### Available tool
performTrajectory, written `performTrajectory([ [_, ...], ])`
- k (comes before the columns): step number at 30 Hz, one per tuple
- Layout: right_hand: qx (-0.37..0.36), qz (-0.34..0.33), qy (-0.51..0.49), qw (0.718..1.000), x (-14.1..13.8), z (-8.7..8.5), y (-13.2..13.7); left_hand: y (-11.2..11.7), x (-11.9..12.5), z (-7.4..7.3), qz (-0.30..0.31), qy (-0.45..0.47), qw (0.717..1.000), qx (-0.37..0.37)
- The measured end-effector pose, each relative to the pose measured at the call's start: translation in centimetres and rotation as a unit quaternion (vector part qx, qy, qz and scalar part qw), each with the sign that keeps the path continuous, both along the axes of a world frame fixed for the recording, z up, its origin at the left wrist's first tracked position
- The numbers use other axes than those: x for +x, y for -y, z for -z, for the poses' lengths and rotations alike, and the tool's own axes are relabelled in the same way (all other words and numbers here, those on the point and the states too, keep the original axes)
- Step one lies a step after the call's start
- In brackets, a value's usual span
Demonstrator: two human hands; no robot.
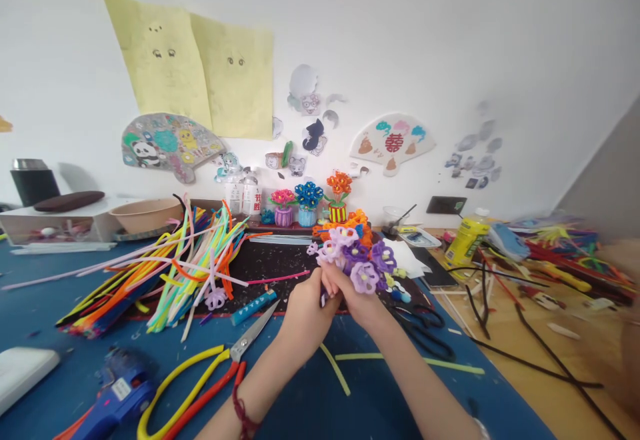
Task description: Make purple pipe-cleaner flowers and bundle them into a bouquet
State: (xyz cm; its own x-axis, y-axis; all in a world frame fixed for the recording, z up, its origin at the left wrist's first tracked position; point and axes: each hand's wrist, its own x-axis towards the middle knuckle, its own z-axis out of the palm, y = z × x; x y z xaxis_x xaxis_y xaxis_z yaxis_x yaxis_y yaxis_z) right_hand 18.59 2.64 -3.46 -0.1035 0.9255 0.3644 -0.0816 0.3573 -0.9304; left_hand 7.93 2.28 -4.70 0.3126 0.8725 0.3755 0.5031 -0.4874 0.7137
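Note:
Both my hands meet at the middle of the table around a bunch of pipe-cleaner flowers, light and dark purple with yellow centres. My left hand is closed around the lower part of the bunch, where the stems are mostly hidden. Fingers of my right hand are closed on it just beneath the blooms. Below my wrists lie pale green pipe cleaners. Scissors with red and yellow handles rest left of my left forearm. Black-handled scissors lie to the right of my right wrist.
A heap of colourful pipe cleaners covers the left side. A blue glue gun lies at the front left. Small potted pipe-cleaner flowers stand at the back. On the right are a yellow bottle and black pipe cleaners.

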Motion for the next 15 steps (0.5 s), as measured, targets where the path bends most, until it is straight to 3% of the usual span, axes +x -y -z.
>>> performTrajectory([
  [3,-0.017,-0.016,-0.103,0.994,0.3,-0.4,-0.4,0.4,0.0,-0.5,-0.003,-0.007,1.0,0.003],
  [5,-0.032,0.0,-0.216,0.976,1.2,-0.8,-0.9,0.7,0.0,-0.7,0.002,-0.018,1.0,0.012],
  [7,-0.03,0.062,-0.299,0.952,2.9,-1.2,-1.4,0.8,0.0,-0.7,-0.012,-0.051,0.998,0.029],
  [10,-0.005,0.23,-0.349,0.908,5.8,-1.5,-2.0,0.2,0.4,-0.7,-0.056,-0.118,0.99,0.054],
  [15,0.013,0.286,-0.362,0.887,8.5,-0.9,-2.8,-4.4,3.7,-2.0,-0.102,-0.19,0.973,0.085],
])
